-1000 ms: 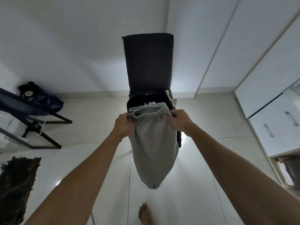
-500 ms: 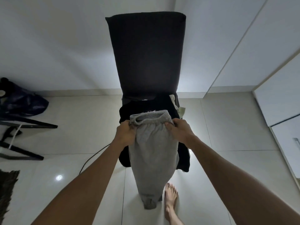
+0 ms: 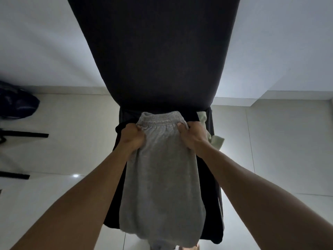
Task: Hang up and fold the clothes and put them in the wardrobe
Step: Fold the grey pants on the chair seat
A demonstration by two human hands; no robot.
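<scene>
Your left hand (image 3: 132,137) is clenched on the left end of the elastic waistband of the grey sweatpants (image 3: 160,181), fingers curled into the cloth. Your right hand (image 3: 193,137) pinches the right end of the same waistband, thumb on the near face and fingers tucked behind. Both forearms reach in from the 7 and 5 o'clock corners of the head view and meet at the centre.

The sweatpants hang straight down from your hands toward 6 o'clock, folded lengthwise so they show as one grey panel, the bunched lower end reaching the bottom edge of the view. The waistband stands just in front of the foot of the dark chair back (image 3: 153,51), which fills the view from the centre up to 12 o'clock.

Behind the sweatpants a black garment (image 3: 210,204) drapes over the chair seat and hangs down on both sides of the grey cloth. At about 3 o'clock from your right hand, just beside it, a pale green cloth (image 3: 216,140) pokes out from the pile.

The pale tiled floor (image 3: 270,150) spreads on either side. At 9 o'clock, a dark bag (image 3: 18,105) sits at the left edge above black frame bars (image 3: 27,135).
</scene>
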